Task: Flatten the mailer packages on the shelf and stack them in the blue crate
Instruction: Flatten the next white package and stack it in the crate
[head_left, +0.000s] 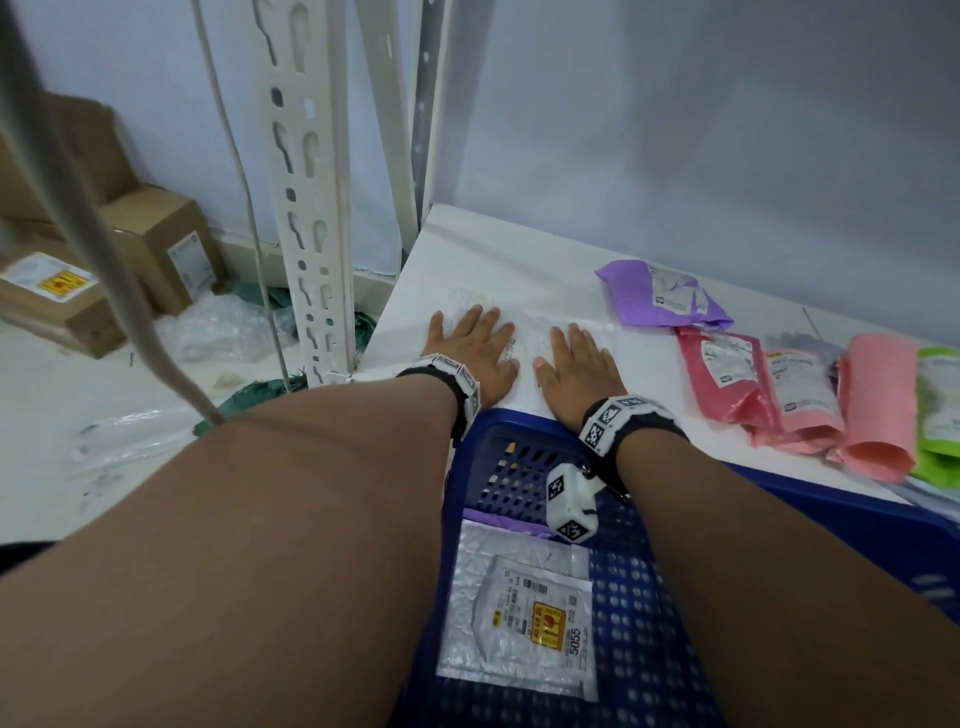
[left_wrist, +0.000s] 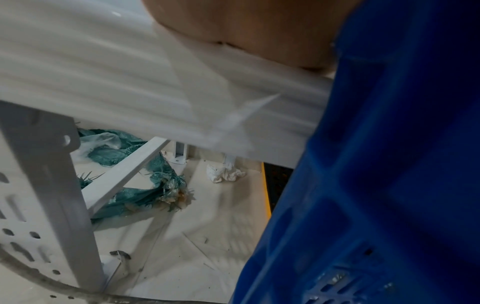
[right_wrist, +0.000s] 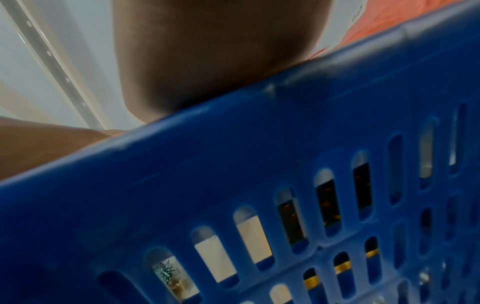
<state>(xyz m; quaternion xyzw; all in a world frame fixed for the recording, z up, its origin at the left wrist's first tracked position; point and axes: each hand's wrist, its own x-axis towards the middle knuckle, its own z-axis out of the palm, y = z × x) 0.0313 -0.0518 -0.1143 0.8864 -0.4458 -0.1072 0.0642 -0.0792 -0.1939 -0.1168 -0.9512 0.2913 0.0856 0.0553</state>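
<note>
Nearest me is the blue crate (head_left: 649, 649), pushed up against the front edge of the shelf (head_left: 519, 249). On its floor lies a flat silvery mailer (head_left: 519, 613) with a white label and a yellow sticker facing up, and a strip of purple mailer (head_left: 498, 519) shows from under its far edge. Both my forearms reach over the crate's far rim.

Just past that rim, my left hand (head_left: 475, 345) and right hand (head_left: 579, 366) lie palm down, side by side, on a clear mailer (head_left: 530, 338) spread on the white shelf. My fingers are straight and a little spread, pressing on the plastic and gripping nothing. The wrist views show only the heels of my hands against the shelf and the crate's slotted wall, not the fingers.

To my right on the shelf sit the other packages: a crumpled purple mailer (head_left: 665, 299) farther back, then a row of pink mailers (head_left: 779, 389), still puffy and creased, and a green mailer (head_left: 940, 415) at the edge of view.

To my left, beyond the shelf's white slotted post (head_left: 306, 208), brown cardboard boxes (head_left: 156, 244) stand on the floor against the wall, with loose clear plastic and green scraps near them.
</note>
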